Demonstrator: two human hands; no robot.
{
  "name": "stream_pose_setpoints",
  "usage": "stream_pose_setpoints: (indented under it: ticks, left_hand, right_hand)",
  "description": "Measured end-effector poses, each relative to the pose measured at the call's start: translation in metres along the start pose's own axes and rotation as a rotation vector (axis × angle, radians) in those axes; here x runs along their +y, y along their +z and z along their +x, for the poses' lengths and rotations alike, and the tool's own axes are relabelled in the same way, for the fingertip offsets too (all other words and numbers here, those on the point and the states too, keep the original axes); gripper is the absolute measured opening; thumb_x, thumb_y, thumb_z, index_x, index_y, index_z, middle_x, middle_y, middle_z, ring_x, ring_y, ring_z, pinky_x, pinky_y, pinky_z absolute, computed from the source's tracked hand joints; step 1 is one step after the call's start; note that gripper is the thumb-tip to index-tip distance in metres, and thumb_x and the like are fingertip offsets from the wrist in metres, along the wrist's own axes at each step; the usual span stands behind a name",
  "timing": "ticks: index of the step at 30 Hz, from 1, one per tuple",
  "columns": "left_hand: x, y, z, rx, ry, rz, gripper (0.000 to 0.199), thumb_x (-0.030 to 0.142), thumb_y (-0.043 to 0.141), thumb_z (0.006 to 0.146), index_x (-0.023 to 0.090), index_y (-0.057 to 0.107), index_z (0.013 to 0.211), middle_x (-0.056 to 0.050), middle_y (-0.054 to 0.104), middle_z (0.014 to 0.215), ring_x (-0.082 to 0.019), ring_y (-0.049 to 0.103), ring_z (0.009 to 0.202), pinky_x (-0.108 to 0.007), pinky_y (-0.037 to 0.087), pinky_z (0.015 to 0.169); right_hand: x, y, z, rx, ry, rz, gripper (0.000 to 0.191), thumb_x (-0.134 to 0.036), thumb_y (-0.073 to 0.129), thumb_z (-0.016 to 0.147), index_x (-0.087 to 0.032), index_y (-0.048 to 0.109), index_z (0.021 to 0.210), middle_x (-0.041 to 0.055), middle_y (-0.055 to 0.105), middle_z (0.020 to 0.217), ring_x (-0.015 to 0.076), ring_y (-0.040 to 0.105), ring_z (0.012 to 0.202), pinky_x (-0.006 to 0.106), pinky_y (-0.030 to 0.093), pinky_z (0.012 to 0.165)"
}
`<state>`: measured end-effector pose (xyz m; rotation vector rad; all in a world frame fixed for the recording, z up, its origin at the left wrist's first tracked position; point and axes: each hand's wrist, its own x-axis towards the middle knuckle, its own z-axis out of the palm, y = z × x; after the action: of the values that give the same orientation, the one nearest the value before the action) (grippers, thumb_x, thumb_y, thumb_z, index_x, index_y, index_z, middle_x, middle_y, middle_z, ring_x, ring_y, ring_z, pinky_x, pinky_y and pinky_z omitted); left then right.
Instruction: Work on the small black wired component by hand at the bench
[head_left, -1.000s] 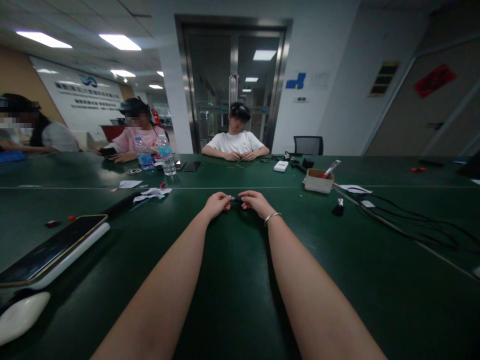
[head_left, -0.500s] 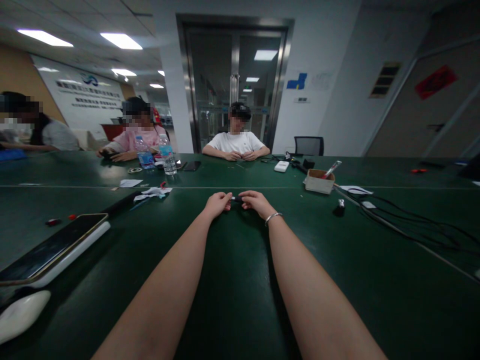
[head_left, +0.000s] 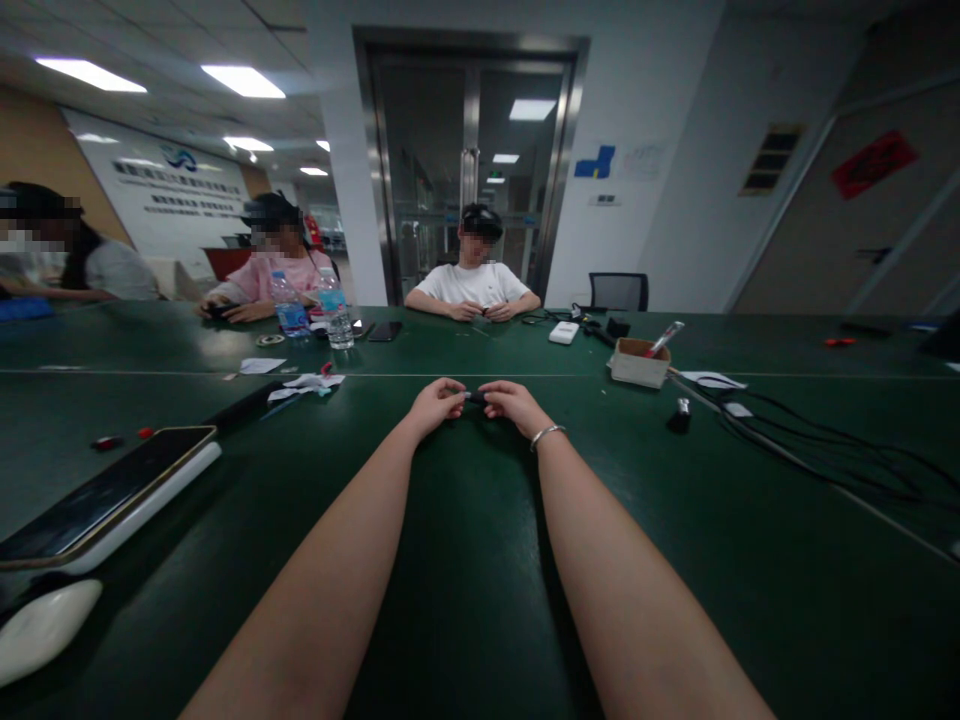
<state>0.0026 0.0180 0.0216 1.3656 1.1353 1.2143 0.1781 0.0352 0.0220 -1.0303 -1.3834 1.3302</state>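
Both arms stretch across a dark green table [head_left: 465,560], where the left hand [head_left: 433,405] and the right hand [head_left: 508,404] meet around a small dark object [head_left: 474,398], too small to identify. The object lies between the two sets of fingertips with its long axis running left to right; each hand pinches one end with fingers closed on it, and neither is clearly nearer. A silver bangle [head_left: 547,434] circles the right wrist. Right of the hands and farther back stands a small open box [head_left: 636,364] with a red-tipped tool [head_left: 663,337] leaning out of it; black cables [head_left: 810,440] trail beyond. Left of the hands, a smartphone [head_left: 97,497] rests atop a white slab. Across the table from the hands, three people sit, near two water bottles [head_left: 336,312].
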Motion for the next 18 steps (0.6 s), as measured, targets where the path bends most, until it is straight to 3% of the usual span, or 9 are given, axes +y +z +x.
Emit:
stream_pose_setpoints:
  ticks: [10, 18]
  left_hand:
    - [0.0019, 0.0037, 0.0011, 0.049, -0.054, -0.017, 0.009, 0.018, 0.065, 0.079, 0.010, 0.060, 0.080, -0.001, 0.059, 0.062, -0.006, 0.056, 0.053, -0.020, 0.049, 0.057]
    - [0.0016, 0.0020, 0.0002, 0.022, -0.013, 0.028, 0.018, 0.025, 0.069, 0.075, 0.013, 0.062, 0.087, 0.001, 0.058, 0.063, -0.006, 0.054, 0.051, -0.019, 0.047, 0.053]
  right_hand:
    - [-0.0033, 0.0021, -0.0035, 0.007, -0.001, -0.018, 0.018, 0.001, 0.053, 0.079, -0.010, 0.065, 0.088, -0.0001, 0.062, 0.054, 0.0061, 0.057, 0.043, 0.015, 0.051, 0.048]
    - [-0.0014, 0.0008, -0.0026, 0.004, -0.014, -0.013, 0.017, 0.000, 0.055, 0.079, -0.011, 0.066, 0.086, -0.0002, 0.062, 0.055, 0.0062, 0.057, 0.044, 0.015, 0.052, 0.048]
